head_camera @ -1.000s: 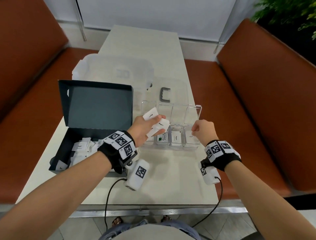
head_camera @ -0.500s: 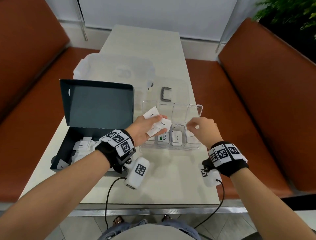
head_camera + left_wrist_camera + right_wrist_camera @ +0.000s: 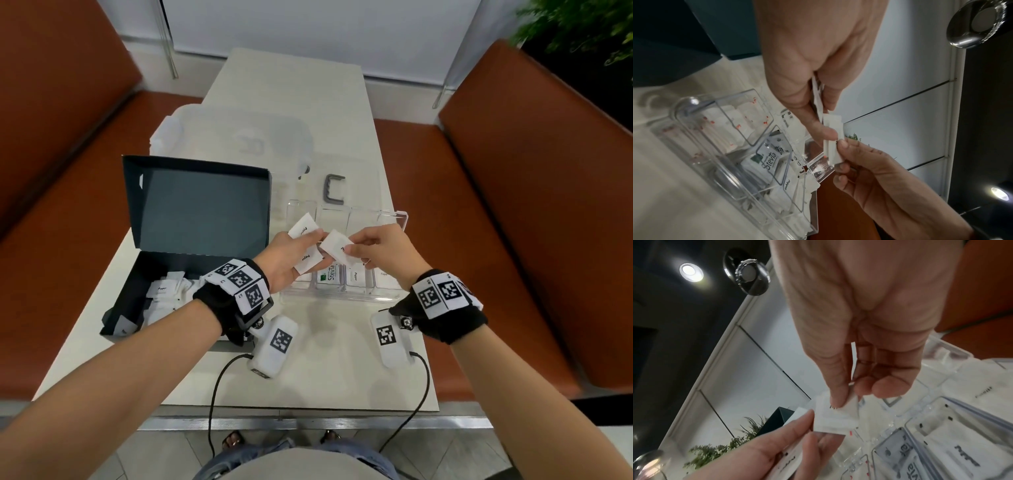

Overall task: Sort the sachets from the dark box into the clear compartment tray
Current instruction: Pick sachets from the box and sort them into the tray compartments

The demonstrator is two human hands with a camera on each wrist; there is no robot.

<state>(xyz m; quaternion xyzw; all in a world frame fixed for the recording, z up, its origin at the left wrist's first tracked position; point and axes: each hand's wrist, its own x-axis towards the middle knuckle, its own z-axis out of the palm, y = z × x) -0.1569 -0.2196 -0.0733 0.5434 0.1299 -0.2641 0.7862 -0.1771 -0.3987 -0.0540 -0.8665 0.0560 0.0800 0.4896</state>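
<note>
Dark box (image 3: 147,301) is sitting open left of the clear compartment tray (image 3: 399,219), loose sachets inside. Left hand (image 3: 286,258) is gripping two pepper sachets (image 3: 303,228) above the tray; right hand (image 3: 380,251) is pinching a white sachet (image 3: 337,246) between thumb and fingertips (image 3: 838,395), touching the left fingers.

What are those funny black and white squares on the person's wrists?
Each bare arm wears a black wristband covered with white tiles printed with black square codes. Under each wrist hangs a white camera box, also marked with a code, and a thin black cable trails from it. No sleeves show.
</note>
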